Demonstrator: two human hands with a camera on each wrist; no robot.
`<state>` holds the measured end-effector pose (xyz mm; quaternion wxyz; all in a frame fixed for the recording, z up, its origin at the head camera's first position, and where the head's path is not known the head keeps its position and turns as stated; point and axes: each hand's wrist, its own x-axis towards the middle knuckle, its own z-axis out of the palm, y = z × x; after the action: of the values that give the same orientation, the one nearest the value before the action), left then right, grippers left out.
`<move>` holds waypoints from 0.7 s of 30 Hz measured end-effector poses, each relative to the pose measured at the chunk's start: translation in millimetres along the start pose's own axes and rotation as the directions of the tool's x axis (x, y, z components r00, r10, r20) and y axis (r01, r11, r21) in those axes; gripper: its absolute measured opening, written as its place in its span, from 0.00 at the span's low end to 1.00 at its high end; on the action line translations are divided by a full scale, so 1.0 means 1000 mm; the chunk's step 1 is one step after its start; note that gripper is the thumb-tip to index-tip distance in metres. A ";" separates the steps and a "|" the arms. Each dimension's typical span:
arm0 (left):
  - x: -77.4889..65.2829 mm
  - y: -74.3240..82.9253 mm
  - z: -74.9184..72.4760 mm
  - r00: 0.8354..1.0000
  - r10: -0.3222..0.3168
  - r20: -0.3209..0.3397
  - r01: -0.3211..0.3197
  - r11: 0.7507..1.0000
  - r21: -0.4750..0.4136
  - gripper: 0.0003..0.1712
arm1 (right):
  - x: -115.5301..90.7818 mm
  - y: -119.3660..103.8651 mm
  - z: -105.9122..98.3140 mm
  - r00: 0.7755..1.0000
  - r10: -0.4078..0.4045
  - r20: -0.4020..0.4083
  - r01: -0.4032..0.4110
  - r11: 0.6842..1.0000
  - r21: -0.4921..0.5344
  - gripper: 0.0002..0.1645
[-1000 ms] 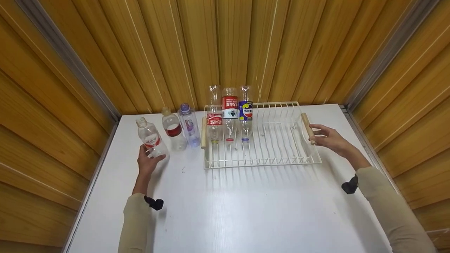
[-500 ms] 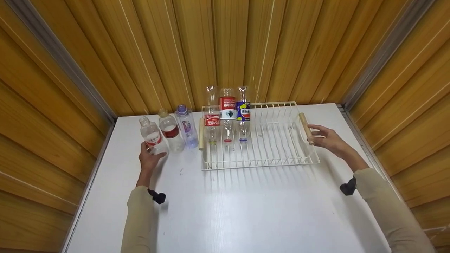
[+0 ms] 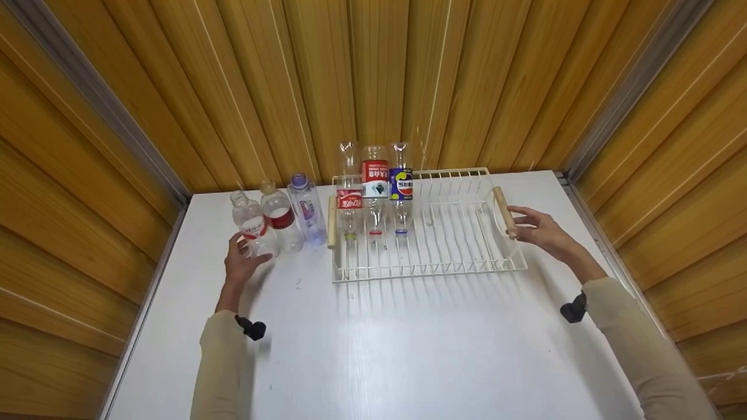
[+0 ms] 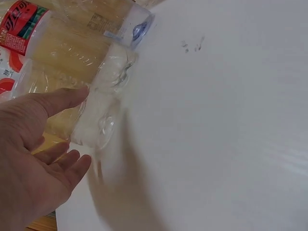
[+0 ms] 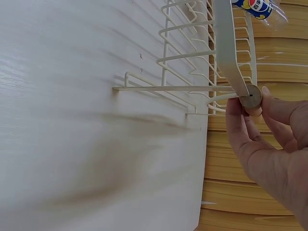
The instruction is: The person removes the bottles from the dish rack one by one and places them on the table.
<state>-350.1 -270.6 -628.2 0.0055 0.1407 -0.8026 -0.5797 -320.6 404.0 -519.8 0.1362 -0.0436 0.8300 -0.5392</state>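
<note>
In the head view my left hand (image 3: 243,266) is at the base of a clear plastic bottle (image 3: 255,228) with a red-and-white label, which stands upright and uncapped. The left wrist view shows its thumb (image 4: 67,100) overlapping the bottle's lower side, while the other fingers lie loosely spread just below the base. Beside this bottle stand a red-labelled bottle (image 3: 282,220) and a purple-tinted bottle (image 3: 307,211). My right hand (image 3: 543,234) pinches the wooden handle (image 5: 251,97) at the right end of a white wire dish rack (image 3: 432,274), thumb on one side and fingers on the other.
Three bottles sit neck-down at the rack's left end: a red-labelled cola bottle (image 3: 349,199), a red-and-white one (image 3: 375,181) and a blue-labelled one (image 3: 401,185). A second wooden handle (image 3: 332,223) is on the rack's left side. Wood-panel walls (image 3: 373,70) surround the white table (image 3: 385,356).
The left hand's bottle has come upright and right, closer beside the red-labelled bottle. The left hand has since drawn slightly left, its grip loosened. My right hand stays on the handle.
</note>
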 end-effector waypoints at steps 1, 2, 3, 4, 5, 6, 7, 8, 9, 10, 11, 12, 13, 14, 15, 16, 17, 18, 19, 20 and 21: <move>-0.002 0.001 -0.004 1.000 -0.011 0.003 0.010 1.000 0.012 0.57 | 0.000 0.000 0.000 1.000 0.008 -0.002 -0.008 1.000 -0.002 0.44; -0.005 0.001 -0.008 1.000 -0.017 0.003 0.017 1.000 0.025 0.56 | 0.000 0.000 0.000 1.000 0.010 0.002 -0.010 1.000 -0.008 0.44; -0.008 0.002 -0.011 1.000 -0.021 -0.003 0.021 0.999 0.030 0.54 | 0.000 0.000 -0.001 1.000 0.012 0.000 -0.012 1.000 -0.011 0.44; -0.010 0.002 -0.015 1.000 -0.022 -0.011 0.022 0.999 0.024 0.51 | 0.000 0.000 -0.001 1.000 0.010 0.003 -0.010 1.000 -0.013 0.45; -0.013 0.003 -0.019 1.000 -0.018 -0.021 0.019 1.000 0.017 0.48 | 0.000 0.000 -0.001 1.000 0.009 0.001 -0.009 1.000 -0.014 0.45; -0.017 0.003 -0.022 0.999 -0.013 -0.029 0.013 1.000 0.009 0.44 | 0.001 0.000 -0.002 1.000 0.006 0.001 -0.006 1.000 -0.017 0.45; -0.020 0.003 -0.025 0.999 -0.010 -0.034 0.011 1.000 0.007 0.40 | 0.001 0.000 -0.002 1.000 0.002 -0.001 -0.002 1.000 -0.017 0.45; -0.023 0.003 -0.028 0.999 -0.009 -0.032 0.010 1.000 0.008 0.37 | 0.001 0.000 -0.001 1.000 -0.003 0.002 0.003 1.000 -0.020 0.45; -0.026 0.004 -0.030 1.000 -0.013 -0.022 0.013 1.000 0.013 0.33 | 0.001 0.000 -0.001 1.000 -0.003 0.000 0.003 1.000 -0.021 0.45; -0.030 0.005 -0.033 1.000 -0.016 0.000 0.016 1.000 0.027 0.32 | 0.001 0.000 -0.001 1.000 -0.004 0.002 0.004 1.000 -0.025 0.45; -0.033 0.006 -0.035 0.999 -0.022 0.028 0.021 0.999 0.045 0.30 | 0.001 -0.001 0.000 1.000 0.002 -0.001 -0.002 1.000 -0.026 0.45; -0.036 0.006 -0.037 0.997 -0.030 0.065 0.026 0.998 0.065 0.30 | 0.001 -0.001 0.000 1.000 0.008 0.001 -0.008 1.000 -0.027 0.46; -0.040 0.007 -0.038 0.994 -0.039 0.104 0.031 0.996 0.081 0.29 | 0.001 -0.001 0.000 1.000 0.015 0.000 -0.015 0.999 -0.028 0.46; -0.043 0.008 -0.038 0.988 -0.044 0.147 0.030 0.995 0.096 0.29 | 0.001 -0.001 0.000 1.000 0.021 0.001 -0.021 0.999 -0.032 0.46; -0.045 0.010 -0.038 0.980 -0.047 0.191 0.026 0.994 0.110 0.30 | 0.000 -0.001 0.000 1.000 0.031 -0.001 -0.031 0.999 -0.034 0.46; -0.048 0.011 -0.036 0.971 -0.047 0.234 0.019 0.993 0.121 0.30 | 0.000 -0.002 0.000 0.999 0.034 -0.001 -0.034 0.999 -0.038 0.46; -0.050 0.012 -0.034 0.960 -0.046 0.275 0.011 0.992 0.126 0.30 | -0.001 -0.002 0.001 0.999 0.033 -0.001 -0.034 0.999 -0.034 0.46; -0.052 0.014 -0.031 0.949 -0.044 0.311 0.003 0.991 0.132 0.29 | 0.000 -0.001 0.001 1.000 0.026 0.001 -0.026 0.999 -0.036 0.46; -0.054 0.016 -0.027 0.938 -0.040 0.343 -0.006 0.991 0.132 0.29 | -0.001 -0.001 0.001 1.000 0.021 0.002 -0.021 0.999 -0.037 0.46; -0.055 0.018 -0.022 0.928 -0.033 0.372 -0.017 0.991 0.131 0.29 | -0.001 0.000 0.001 1.000 0.015 0.002 -0.015 0.999 -0.036 0.46; -0.057 0.021 -0.016 0.919 -0.021 0.394 -0.030 0.992 0.123 0.29 | -0.001 0.000 0.002 1.000 0.012 0.004 -0.012 0.999 -0.035 0.46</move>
<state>-297.2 -266.5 -594.6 -0.1637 0.0193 -0.8227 -0.5440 -319.5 402.6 -520.2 0.1405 -0.0421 0.8392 -0.5236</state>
